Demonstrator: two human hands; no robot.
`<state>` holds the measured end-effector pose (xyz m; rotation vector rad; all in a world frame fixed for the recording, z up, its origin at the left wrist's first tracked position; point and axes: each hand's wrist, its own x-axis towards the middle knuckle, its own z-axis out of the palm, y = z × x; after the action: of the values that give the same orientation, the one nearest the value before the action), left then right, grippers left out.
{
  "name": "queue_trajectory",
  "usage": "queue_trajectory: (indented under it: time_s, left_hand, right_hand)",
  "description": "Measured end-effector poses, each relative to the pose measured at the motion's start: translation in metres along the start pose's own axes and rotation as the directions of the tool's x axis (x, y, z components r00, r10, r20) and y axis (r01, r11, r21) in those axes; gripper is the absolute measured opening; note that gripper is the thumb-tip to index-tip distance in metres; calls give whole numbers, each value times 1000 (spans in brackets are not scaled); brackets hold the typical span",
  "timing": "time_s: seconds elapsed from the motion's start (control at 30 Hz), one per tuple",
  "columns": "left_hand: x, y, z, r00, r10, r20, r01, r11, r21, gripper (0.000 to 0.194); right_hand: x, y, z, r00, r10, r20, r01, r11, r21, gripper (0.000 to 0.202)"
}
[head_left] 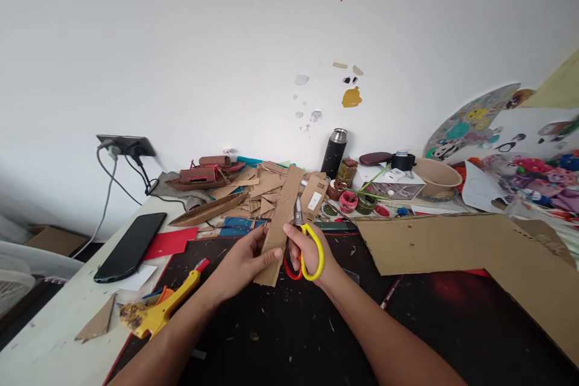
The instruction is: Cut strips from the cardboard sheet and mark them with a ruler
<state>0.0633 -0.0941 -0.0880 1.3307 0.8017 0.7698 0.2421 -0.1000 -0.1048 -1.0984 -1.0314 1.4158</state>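
Note:
My left hand (253,256) grips the lower part of a long cardboard strip (284,208), thumb on top and fingers beneath. The strip tilts up and away from me, its near end over the dark work mat (253,325). In my right hand (310,250) is a pair of scissors (313,252) with one yellow and one red handle loop. Their metal blades point away from me along the strip's right edge; whether they touch the cardboard I cannot tell. My right thumb rests close to that edge.
Cardboard scraps (266,184) and a model boat (199,175) lie behind. At left are a yellow glue gun (169,307) and a black phone (131,247). A large cardboard piece (434,241) covers the right. Paint jars (348,200) and a black flask (335,151) stand near the wall.

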Motion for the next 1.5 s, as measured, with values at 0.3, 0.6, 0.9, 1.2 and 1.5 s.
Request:
queue_trajectory:
  time_s: [0.3,0.6,0.9,1.2,1.5]
  left_hand:
    - [-3,-1,0,992,-87,92,76,990,119,43]
    - [-3,-6,2,994,-102,43,91,975,203,46]
    - [-1,-7,2,999,-42,-17,45,962,269,50]
    - [-31,25,-19,971,170,-167,16,652,758,41]
    - [-77,64,-201,726,72,-683,664,183,725,69]
  right_hand:
    - [0,-5,-1,1000,-23,-20,24,999,38,59]
    - [2,5,-1,999,25,43,-25,1000,-8,68]
    - [2,0,-3,1000,16,0,-16,1000,-14,67]
    - [1,2,1,997,69,-33,-68,998,12,61]
    - [0,4,4,999,26,-24,-25,999,48,57]
